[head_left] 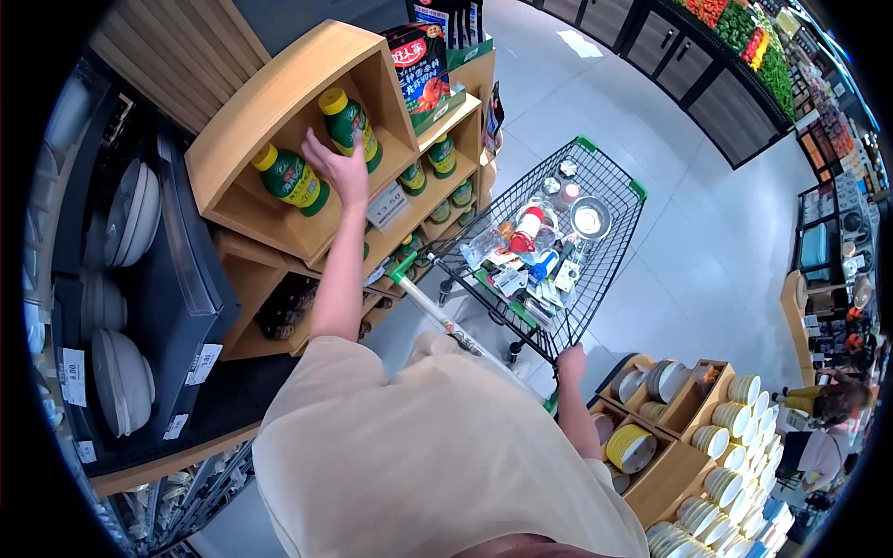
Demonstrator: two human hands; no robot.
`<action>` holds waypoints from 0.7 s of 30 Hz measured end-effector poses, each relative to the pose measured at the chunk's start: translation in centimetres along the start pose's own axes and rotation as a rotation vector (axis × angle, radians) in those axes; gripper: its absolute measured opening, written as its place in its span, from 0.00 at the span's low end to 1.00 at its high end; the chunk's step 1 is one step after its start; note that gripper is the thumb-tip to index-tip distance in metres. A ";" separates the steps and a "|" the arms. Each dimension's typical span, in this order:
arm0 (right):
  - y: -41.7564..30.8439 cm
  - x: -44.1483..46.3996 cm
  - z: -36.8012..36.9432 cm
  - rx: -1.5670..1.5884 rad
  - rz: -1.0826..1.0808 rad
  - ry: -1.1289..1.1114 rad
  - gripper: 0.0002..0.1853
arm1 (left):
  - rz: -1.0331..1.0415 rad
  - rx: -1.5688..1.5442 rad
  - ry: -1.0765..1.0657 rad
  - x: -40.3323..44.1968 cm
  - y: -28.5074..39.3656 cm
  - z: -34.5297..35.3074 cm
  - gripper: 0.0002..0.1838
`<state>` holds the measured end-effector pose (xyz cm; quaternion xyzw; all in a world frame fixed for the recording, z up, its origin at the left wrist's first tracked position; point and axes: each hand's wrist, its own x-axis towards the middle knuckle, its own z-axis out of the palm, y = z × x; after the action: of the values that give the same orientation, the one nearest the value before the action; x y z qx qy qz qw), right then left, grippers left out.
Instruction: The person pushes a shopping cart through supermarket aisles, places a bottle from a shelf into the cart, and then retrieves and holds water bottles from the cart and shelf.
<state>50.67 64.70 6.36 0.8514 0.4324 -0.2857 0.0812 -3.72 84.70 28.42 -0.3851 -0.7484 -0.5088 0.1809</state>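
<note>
My left hand [341, 170] is raised at a wooden display shelf [270, 88], its fingers apart and nothing held. It is between two green bottles with yellow caps and labels: one bottle [293, 179] to its left, the other bottle [350, 126] just behind its fingers. Whether the fingertips touch the second bottle I cannot tell. Down on the right, my right hand [570, 362] is closed on the side of the shopping cart [603, 312] near its handle. In the cart lie a red-and-white container [528, 228], a round metallic-looking item [591, 219] and several small packages.
A price tag [387, 205] is fixed below the bottles. Stacked bowls [124, 381] fill the dark shelf at left. Plates and bowls [735, 418] are stacked at lower right, near other people [828, 428]. Produce [744, 37] lines the far counter.
</note>
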 end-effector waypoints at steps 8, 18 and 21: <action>1.0 -0.1 0.7 0.020 -0.030 0.040 0.14 | -0.331 -0.192 -0.556 7.2 -5.1 2.2 0.51; 0.3 -1.7 -0.1 -0.046 0.041 0.077 0.11 | -0.196 -0.017 -0.591 6.1 -5.8 2.1 0.37; 0.6 -1.5 0.8 -0.067 0.042 0.108 0.10 | -0.190 0.062 -0.510 4.2 -2.7 0.8 0.39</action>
<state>50.17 63.00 6.50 0.8714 0.4273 -0.2228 0.0921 -8.39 86.63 29.19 -0.4229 -0.8178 -0.3870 -0.0502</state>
